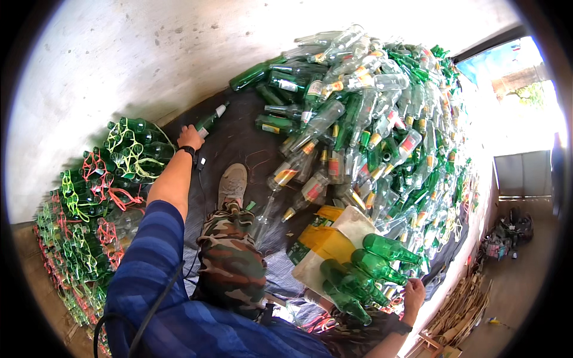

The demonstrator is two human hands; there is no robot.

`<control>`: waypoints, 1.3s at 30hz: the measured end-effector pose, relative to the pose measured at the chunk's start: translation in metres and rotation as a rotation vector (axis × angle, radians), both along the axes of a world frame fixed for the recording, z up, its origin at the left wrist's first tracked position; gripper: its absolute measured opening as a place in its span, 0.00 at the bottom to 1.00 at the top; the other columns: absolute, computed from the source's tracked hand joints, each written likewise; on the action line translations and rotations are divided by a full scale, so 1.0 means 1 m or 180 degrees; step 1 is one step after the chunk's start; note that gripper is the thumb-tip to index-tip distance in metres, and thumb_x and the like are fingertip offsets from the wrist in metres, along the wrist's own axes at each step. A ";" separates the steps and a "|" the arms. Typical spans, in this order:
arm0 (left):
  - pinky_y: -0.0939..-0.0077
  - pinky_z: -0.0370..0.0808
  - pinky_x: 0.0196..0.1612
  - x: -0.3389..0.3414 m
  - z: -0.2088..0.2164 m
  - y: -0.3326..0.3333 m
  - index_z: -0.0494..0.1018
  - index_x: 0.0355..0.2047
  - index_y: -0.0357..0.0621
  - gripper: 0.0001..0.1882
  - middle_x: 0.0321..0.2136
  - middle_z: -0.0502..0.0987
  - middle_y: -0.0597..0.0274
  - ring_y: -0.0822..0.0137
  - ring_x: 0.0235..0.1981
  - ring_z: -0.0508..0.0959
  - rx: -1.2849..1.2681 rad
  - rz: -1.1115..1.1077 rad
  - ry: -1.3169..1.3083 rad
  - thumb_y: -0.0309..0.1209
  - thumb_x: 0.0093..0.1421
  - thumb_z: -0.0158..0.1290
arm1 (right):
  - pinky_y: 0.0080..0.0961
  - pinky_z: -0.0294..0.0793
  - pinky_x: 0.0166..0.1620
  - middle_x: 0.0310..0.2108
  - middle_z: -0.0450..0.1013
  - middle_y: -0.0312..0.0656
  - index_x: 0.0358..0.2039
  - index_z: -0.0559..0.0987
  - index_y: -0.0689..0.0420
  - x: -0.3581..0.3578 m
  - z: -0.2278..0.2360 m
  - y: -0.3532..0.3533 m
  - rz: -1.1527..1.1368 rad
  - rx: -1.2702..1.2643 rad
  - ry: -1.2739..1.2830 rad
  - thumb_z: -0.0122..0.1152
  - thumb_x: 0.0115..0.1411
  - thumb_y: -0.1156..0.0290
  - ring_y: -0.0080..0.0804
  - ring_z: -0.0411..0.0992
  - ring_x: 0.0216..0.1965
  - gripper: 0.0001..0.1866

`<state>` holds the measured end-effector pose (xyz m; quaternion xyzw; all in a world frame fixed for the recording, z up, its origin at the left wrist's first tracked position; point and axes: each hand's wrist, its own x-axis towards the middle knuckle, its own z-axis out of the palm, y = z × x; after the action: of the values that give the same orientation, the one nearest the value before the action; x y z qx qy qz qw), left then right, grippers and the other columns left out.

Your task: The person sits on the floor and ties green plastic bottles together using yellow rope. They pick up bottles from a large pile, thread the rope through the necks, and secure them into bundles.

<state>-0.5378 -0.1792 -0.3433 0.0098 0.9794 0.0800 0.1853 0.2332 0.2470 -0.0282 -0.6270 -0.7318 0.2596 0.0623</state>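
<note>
My left hand (190, 137) is closed around the base end of a green glass bottle (210, 123), whose labelled neck points away toward the wall. That bottle is low over the dark floor sheet, at the far left. At the lower right, my right hand (413, 292) has its fingers closed at the mouth of a green bottle (377, 266). This one lies among several green bottles (343, 280) side by side on a pale, yellow-marked board or sack (325, 241) near my right leg. The right fingertips are partly hidden.
A big heap of loose clear and green bottles (364, 113) rises ahead and right. To the left, bundles of green bottles (128, 149) tied with coloured cords are stacked by the white wall (119, 53). My shoe (232, 184) stands on the dark sheet (250, 143). Sticks (456, 310) lie far right.
</note>
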 end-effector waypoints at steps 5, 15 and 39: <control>0.54 0.79 0.56 0.028 -0.014 -0.001 0.72 0.56 0.39 0.37 0.53 0.79 0.42 0.45 0.55 0.81 0.0400 0.0122 -0.0251 0.40 0.48 0.72 | 0.21 0.76 0.27 0.26 0.79 0.40 0.39 0.82 0.65 -0.007 0.006 -0.003 -0.0136 -0.0017 0.0134 0.62 0.63 0.75 0.25 0.77 0.23 0.07; 0.67 0.78 0.43 0.104 0.160 0.003 0.80 0.47 0.37 0.24 0.36 0.83 0.58 0.65 0.36 0.82 0.3189 0.0098 -0.1016 0.37 0.54 0.70 | 0.25 0.78 0.31 0.27 0.79 0.41 0.40 0.82 0.65 -0.009 0.051 -0.030 0.0126 0.0550 0.0757 0.60 0.64 0.73 0.25 0.77 0.25 0.09; 0.64 0.81 0.46 0.353 0.407 0.232 0.68 0.55 0.41 0.29 0.39 0.78 0.63 0.66 0.40 0.81 0.5178 -0.1429 -0.1595 0.17 0.54 0.66 | 0.33 0.80 0.38 0.27 0.82 0.48 0.38 0.85 0.62 0.029 0.060 -0.034 0.0104 0.1118 0.1376 0.64 0.61 0.68 0.37 0.82 0.29 0.10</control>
<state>-0.1852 0.0527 0.0641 0.3132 0.5243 0.7144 0.3416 0.2617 0.2126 0.0314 -0.5248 -0.7453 0.2575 0.3206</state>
